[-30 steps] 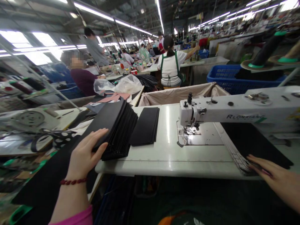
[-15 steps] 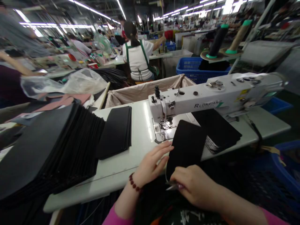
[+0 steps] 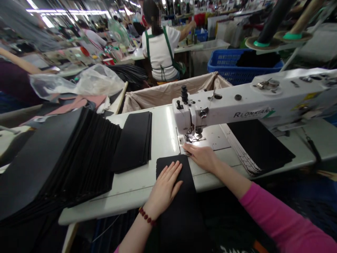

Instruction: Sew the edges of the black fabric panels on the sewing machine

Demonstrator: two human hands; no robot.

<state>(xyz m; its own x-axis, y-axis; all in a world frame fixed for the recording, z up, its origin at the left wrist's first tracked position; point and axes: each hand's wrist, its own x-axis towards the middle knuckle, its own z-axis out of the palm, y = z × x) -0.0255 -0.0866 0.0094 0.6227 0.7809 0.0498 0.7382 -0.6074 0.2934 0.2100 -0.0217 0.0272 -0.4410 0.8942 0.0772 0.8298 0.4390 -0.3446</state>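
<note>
A black fabric panel [image 3: 181, 211] lies over the table's front edge and hangs down toward my lap. My left hand [image 3: 167, 182] rests flat on its upper part, fingers stretched out. My right hand [image 3: 202, 156] reaches to the sewing machine [image 3: 223, 109], fingertips extended beside the presser foot [image 3: 193, 137], just beyond the panel's top edge. Nothing shows in that hand, though the undersides of its fingers are hidden. To the right, under the machine arm, sits a stack of black panels [image 3: 260, 140] with pale edges.
Left of the machine lie a small stack of black panels [image 3: 134, 140] and a tall leaning stack [image 3: 60, 158]. Behind the table is a cloth-lined bin [image 3: 163, 95]. A blue basket [image 3: 223, 66] and thread cones [image 3: 273, 24] stand behind the machine. A co-worker [image 3: 163, 49] sits ahead.
My right hand has moved from the panel's lower edge, where it held a small pointed metal tool, up to the presser foot. The panel has shifted left and toward me, with my left hand now on it.
</note>
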